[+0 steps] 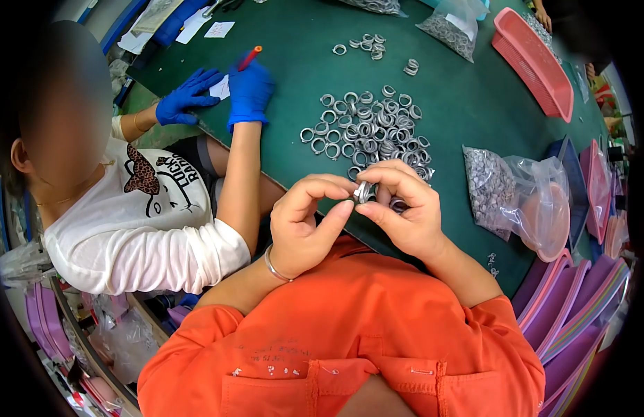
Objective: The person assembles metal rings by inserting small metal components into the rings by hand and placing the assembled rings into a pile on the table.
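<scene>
In front of my chest, a grey metal ring [364,192] is pinched between the thumb and index finger of my right hand [413,212]. Another ring [398,204] sits under the curled fingers of that hand, partly hidden. My left hand [304,221] has its thumb and index fingertips at the ring's left edge, closed about it. Just beyond my fingers lies a loose heap of similar metal rings [367,128] on the green table [287,149].
At left, a co-worker's blue-gloved hands [251,94] hold a red pen [249,58] over a paper slip [221,88]. Smaller ring groups [367,45] lie farther back. Bagged parts [490,187], a pink basket [534,66] and stacked purple trays [568,306] stand right.
</scene>
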`<action>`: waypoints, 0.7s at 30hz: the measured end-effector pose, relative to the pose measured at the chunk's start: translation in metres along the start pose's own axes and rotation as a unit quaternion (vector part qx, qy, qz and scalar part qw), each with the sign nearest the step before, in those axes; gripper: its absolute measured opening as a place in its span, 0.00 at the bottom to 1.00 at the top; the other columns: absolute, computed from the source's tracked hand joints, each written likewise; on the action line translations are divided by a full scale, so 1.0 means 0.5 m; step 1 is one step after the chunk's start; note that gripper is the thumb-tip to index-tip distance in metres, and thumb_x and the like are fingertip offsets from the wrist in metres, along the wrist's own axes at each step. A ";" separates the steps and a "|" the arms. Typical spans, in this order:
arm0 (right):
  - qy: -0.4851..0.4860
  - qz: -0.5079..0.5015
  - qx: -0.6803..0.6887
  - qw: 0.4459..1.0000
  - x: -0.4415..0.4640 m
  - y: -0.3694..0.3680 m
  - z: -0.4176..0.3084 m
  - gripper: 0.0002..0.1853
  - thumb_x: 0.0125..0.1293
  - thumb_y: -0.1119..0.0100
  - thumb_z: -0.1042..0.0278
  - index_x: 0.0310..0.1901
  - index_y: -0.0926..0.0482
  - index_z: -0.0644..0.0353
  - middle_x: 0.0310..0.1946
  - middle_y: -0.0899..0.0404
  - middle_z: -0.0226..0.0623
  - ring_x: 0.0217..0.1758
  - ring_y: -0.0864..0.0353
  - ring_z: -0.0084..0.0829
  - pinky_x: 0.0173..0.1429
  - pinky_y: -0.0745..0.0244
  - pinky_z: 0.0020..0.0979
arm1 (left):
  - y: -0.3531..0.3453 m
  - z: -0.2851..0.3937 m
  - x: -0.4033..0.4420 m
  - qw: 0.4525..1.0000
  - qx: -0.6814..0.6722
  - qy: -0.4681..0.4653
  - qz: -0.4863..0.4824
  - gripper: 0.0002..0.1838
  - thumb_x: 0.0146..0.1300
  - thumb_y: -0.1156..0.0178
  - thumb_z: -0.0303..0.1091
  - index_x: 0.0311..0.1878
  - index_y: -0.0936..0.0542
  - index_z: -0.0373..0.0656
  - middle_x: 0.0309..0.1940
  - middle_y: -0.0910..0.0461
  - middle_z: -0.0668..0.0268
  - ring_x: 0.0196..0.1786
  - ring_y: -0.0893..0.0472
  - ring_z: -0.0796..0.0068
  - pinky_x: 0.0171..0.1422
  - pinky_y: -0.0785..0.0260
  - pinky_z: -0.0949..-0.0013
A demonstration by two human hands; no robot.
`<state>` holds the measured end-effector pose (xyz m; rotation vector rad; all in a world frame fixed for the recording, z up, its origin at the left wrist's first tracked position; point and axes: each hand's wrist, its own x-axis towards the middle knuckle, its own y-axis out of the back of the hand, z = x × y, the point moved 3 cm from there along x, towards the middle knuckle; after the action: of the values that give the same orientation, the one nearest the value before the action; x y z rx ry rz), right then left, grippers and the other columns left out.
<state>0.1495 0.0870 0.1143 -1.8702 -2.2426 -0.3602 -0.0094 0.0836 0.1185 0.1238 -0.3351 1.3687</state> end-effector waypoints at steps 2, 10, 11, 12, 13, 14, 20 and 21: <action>0.017 0.000 -0.023 1.000 -0.001 0.000 -0.001 0.17 0.53 0.33 0.77 0.45 0.22 0.64 0.41 0.25 0.33 0.19 0.37 0.11 0.26 0.39 0.16 | 0.001 -0.006 -0.002 0.998 -0.053 0.028 0.009 0.10 0.54 0.39 0.16 0.39 0.24 0.35 0.41 0.22 0.59 0.42 0.21 0.73 0.47 0.28 0.72; -0.011 0.065 0.016 0.998 -0.009 -0.004 0.010 0.15 0.49 0.31 0.78 0.40 0.22 0.65 0.40 0.25 0.34 0.21 0.34 0.12 0.27 0.37 0.16 | 0.004 -0.027 -0.002 0.990 -0.115 0.078 -0.001 0.08 0.59 0.43 0.16 0.42 0.23 0.33 0.42 0.23 0.57 0.44 0.22 0.74 0.51 0.28 0.73; -0.011 0.067 0.015 0.998 -0.008 -0.002 0.010 0.15 0.49 0.31 0.78 0.40 0.22 0.65 0.40 0.25 0.34 0.21 0.34 0.12 0.27 0.37 0.16 | 0.003 -0.028 -0.002 0.990 -0.116 0.078 -0.003 0.08 0.59 0.43 0.16 0.42 0.23 0.33 0.42 0.23 0.57 0.44 0.22 0.74 0.51 0.28 0.73; -0.003 0.064 0.004 0.998 -0.007 0.000 0.010 0.14 0.50 0.31 0.78 0.40 0.21 0.64 0.39 0.25 0.34 0.21 0.34 0.13 0.27 0.37 0.16 | 0.002 -0.031 -0.004 0.984 -0.149 0.095 -0.001 0.07 0.60 0.43 0.16 0.42 0.23 0.33 0.43 0.23 0.57 0.45 0.22 0.73 0.51 0.28 0.73; 0.004 0.061 -0.008 0.998 -0.008 0.001 0.009 0.14 0.50 0.31 0.78 0.39 0.21 0.64 0.39 0.25 0.34 0.22 0.34 0.13 0.28 0.36 0.17 | 0.000 -0.033 -0.006 0.977 -0.181 0.113 0.002 0.07 0.60 0.44 0.16 0.41 0.23 0.33 0.43 0.23 0.56 0.46 0.22 0.72 0.51 0.27 0.72; 0.004 0.063 -0.009 0.998 -0.008 0.003 0.010 0.14 0.50 0.31 0.78 0.39 0.21 0.64 0.39 0.25 0.34 0.22 0.34 0.13 0.28 0.36 0.17 | 0.001 -0.035 -0.006 0.977 -0.182 0.114 0.000 0.07 0.60 0.44 0.16 0.41 0.23 0.33 0.43 0.23 0.56 0.46 0.22 0.72 0.51 0.27 0.72; -0.001 0.058 -0.002 0.998 -0.009 0.008 0.010 0.10 0.52 0.33 0.78 0.38 0.20 0.63 0.37 0.24 0.32 0.24 0.34 0.14 0.29 0.36 0.17 | -0.002 -0.037 -0.009 0.978 -0.166 0.130 -0.004 0.05 0.61 0.45 0.17 0.40 0.24 0.33 0.42 0.22 0.51 0.43 0.19 0.67 0.46 0.23 0.69; -0.002 0.059 0.000 0.998 -0.009 0.008 0.012 0.10 0.53 0.34 0.78 0.38 0.20 0.63 0.37 0.24 0.32 0.24 0.34 0.14 0.30 0.36 0.17 | -0.002 -0.039 -0.010 0.976 -0.167 0.136 -0.001 0.05 0.61 0.45 0.17 0.40 0.24 0.33 0.42 0.22 0.51 0.42 0.19 0.67 0.45 0.23 0.69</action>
<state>0.1545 0.0852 0.1076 -1.9946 -2.1220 -0.3363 -0.0063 0.0842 0.0986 -0.3408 -0.3287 1.2882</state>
